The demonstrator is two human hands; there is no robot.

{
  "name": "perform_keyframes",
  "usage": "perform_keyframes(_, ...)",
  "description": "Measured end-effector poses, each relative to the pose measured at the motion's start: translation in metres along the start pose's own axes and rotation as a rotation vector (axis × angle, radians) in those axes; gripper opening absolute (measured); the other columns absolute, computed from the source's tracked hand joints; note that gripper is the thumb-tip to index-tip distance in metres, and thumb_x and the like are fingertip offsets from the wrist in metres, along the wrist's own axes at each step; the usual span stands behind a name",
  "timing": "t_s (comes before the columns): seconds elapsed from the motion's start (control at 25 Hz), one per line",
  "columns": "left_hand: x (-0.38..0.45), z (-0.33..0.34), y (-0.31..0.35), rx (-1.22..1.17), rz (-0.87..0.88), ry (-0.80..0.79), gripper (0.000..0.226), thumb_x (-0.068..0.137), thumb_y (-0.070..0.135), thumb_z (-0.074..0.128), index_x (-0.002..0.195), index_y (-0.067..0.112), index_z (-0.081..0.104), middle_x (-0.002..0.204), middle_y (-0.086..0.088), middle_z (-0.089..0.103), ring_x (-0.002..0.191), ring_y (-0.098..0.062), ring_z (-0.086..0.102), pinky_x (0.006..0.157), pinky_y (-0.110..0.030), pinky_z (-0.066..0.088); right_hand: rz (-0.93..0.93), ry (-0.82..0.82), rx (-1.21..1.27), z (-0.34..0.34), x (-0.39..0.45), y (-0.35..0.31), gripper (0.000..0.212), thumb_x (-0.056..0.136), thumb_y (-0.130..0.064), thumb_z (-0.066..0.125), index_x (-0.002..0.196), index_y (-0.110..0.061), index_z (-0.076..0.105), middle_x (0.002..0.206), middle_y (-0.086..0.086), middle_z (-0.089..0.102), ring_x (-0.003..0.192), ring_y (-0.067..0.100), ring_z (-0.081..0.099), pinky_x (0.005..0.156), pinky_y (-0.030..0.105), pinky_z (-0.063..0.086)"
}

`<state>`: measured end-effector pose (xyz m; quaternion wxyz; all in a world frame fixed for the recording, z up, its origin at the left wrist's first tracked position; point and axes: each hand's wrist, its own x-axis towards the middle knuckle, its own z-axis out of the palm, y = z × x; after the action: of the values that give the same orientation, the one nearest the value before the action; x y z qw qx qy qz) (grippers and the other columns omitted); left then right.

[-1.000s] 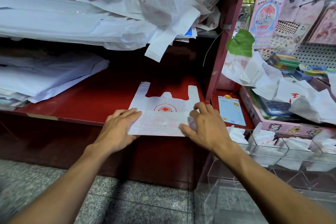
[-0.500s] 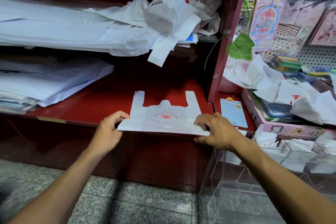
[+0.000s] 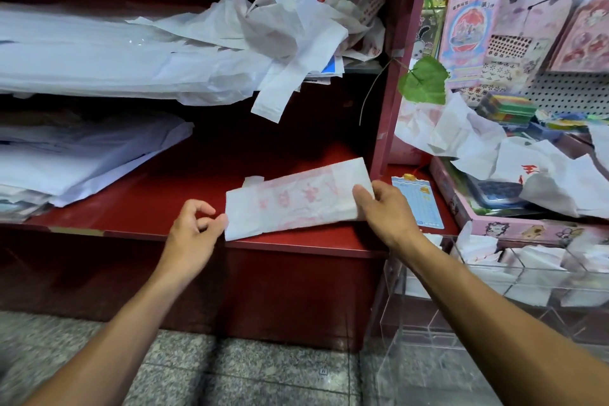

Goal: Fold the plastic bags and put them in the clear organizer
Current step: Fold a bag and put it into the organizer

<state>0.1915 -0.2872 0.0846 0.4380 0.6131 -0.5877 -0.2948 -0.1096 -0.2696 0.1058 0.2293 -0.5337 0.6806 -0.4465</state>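
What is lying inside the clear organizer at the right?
Inside the clear organizer, folded white bags sit in the upper compartments, blurred through the walls. The lower front compartment looks bare. How many bags there are, and the organizer's far right part, cannot be seen.
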Motion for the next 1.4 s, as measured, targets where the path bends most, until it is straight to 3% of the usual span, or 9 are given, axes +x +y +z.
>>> perform_keyframes(0.2, 0.003, -0.003, -0.005, -0.032, 0.027, -0.194, 0.029, 0.067, 0.042, 0.081, 0.087, 0.03, 0.062, 0.071, 0.006, 0.068, 0.072, -0.01, 0.057, 0.079, -0.034, 0.042, 0.114, -0.108, -0.146, 0.001, 0.003, 0.006, 0.035, 0.086, -0.025, 0.06, 0.119, -0.015, 0.055, 0.11, 0.001, 0.064, 0.1, 0.024, 0.06, 0.088, 0.039, 0.051)
perform_keyframes(0.44, 0.006, -0.006, -0.007, 0.184, 0.063, -0.238, 0.043, 0.044, 0.063, 0.076, 0.087, 0.055, 0.071, 0.087, 0.026, 0.068, 0.095, -0.002, 0.061, 0.104, -0.049, 0.041, 0.171, -0.054, 0.014, -0.01, 0.004, 0.006, 0.057, 0.079, -0.006, 0.065, 0.13, -0.021, 0.043, 0.09, -0.001, 0.061, 0.09, 0.022, 0.063, 0.076, 0.035, 0.052)
perform_keyframes(0.56, 0.003, -0.003, -0.008, 0.276, 0.171, -0.222, 0.027, 0.063, 0.039, 0.088, 0.078, 0.053, 0.07, 0.089, 0.025, 0.065, 0.094, -0.007, 0.062, 0.099, -0.053, 0.041, 0.077, -0.055, -0.226, -0.013, -0.003, 0.01, 0.059, 0.081, -0.011, 0.066, 0.133, -0.018, 0.039, 0.087, 0.003, 0.063, 0.087, 0.025, 0.062, 0.076, 0.036, 0.049)
perform_keyframes(0.68, -0.001, -0.002, -0.01, 0.327, 0.242, -0.175, 0.039, 0.071, 0.025, 0.087, 0.077, 0.055, 0.063, 0.092, 0.023, 0.066, 0.093, -0.007, 0.062, 0.097, -0.052, 0.042, -0.113, 0.011, -0.721, -0.013, -0.012, 0.013, 0.043, 0.086, -0.025, 0.063, 0.124, -0.016, 0.044, 0.109, 0.008, 0.06, 0.102, 0.033, 0.055, 0.081, 0.041, 0.042)
perform_keyframes(0.76, -0.001, -0.002, -0.012, 0.345, 0.286, -0.162, 0.041, 0.071, 0.024, 0.087, 0.077, 0.056, 0.063, 0.087, 0.02, 0.065, 0.087, -0.009, 0.06, 0.09, -0.051, 0.045, -0.283, 0.029, -0.799, -0.013, -0.014, 0.008, 0.041, 0.09, -0.037, 0.056, 0.125, -0.016, 0.047, 0.12, 0.007, 0.052, 0.108, 0.031, 0.049, 0.085, 0.041, 0.038)
perform_keyframes(0.92, -0.002, -0.004, -0.018, 0.384, 0.413, -0.128, 0.035, 0.068, 0.013, 0.088, 0.079, 0.041, 0.07, 0.091, 0.015, 0.057, 0.087, -0.014, 0.048, 0.083, -0.036, 0.043, -0.392, -0.368, -0.831, -0.011, -0.019, 0.002, 0.072, 0.083, -0.069, 0.045, 0.141, -0.026, 0.041, 0.145, -0.002, 0.042, 0.125, 0.024, 0.043, 0.1, 0.041, 0.035)
perform_keyframes(1.04, -0.002, -0.002, -0.022, 0.477, 0.484, -0.16, 0.035, 0.07, 0.015, 0.088, 0.095, 0.032, 0.07, 0.11, 0.022, 0.054, 0.101, -0.011, 0.044, 0.088, -0.037, 0.038, -0.371, -0.422, -0.935, -0.01, -0.021, 0.002, 0.076, 0.079, -0.06, 0.069, 0.141, -0.026, 0.039, 0.139, -0.003, 0.043, 0.123, 0.023, 0.041, 0.099, 0.04, 0.037)
perform_keyframes(1.28, 0.004, -0.002, -0.028, 0.373, 0.46, -0.172, 0.048, 0.067, -0.001, 0.085, 0.09, 0.038, 0.07, 0.096, 0.018, 0.059, 0.085, -0.013, 0.05, 0.081, -0.045, 0.043, -0.335, -0.445, -0.792, -0.018, -0.021, 0.003, 0.064, 0.076, -0.041, 0.077, 0.133, -0.027, 0.052, 0.132, -0.003, 0.046, 0.116, 0.019, 0.043, 0.098, 0.038, 0.042)
perform_keyframes(1.4, -0.002, -0.002, -0.028, 0.461, 0.5, -0.224, 0.049, 0.069, 0.006, 0.085, 0.095, 0.04, 0.061, 0.127, 0.024, 0.051, 0.117, -0.008, 0.042, 0.09, -0.039, 0.031, -0.334, -0.466, -0.725, -0.026, -0.023, 0.008, 0.049, 0.074, -0.029, 0.077, 0.119, -0.024, 0.056, 0.14, -0.005, 0.043, 0.119, 0.018, 0.044, 0.098, 0.035, 0.043)
